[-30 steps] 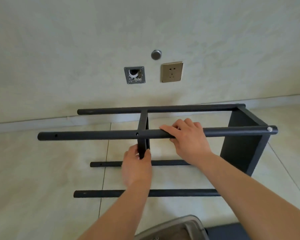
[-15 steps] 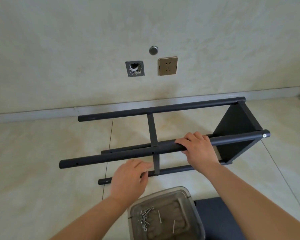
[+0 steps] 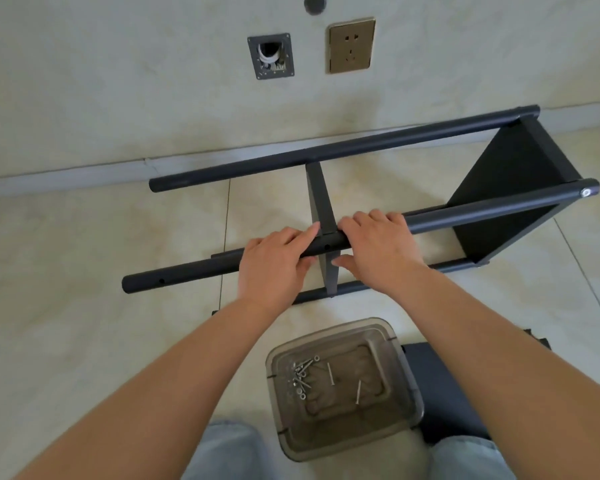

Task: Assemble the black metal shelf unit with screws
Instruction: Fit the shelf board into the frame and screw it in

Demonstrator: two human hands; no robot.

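Shelf frame (image 3: 361, 216) lies on its side on the floor, approx half built. Left hand (image 3: 274, 268) and right hand (image 3: 374, 251) both grip the near pole (image 3: 194, 271); empty hole shows between them. Screws (image 3: 302, 375) wait in the tub (image 3: 406, 393) below the wrists.

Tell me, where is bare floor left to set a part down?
Bare cream tiles lie left of the black metal shelf frame and the left hand. It is crowded near the knees: the clear plastic screw tray and a dark flat panel.

Gold wall socket (image 3: 351, 45), open wall box (image 3: 271, 56), round wall knob (image 3: 315, 3), beige tiled floor (image 3: 66, 306)
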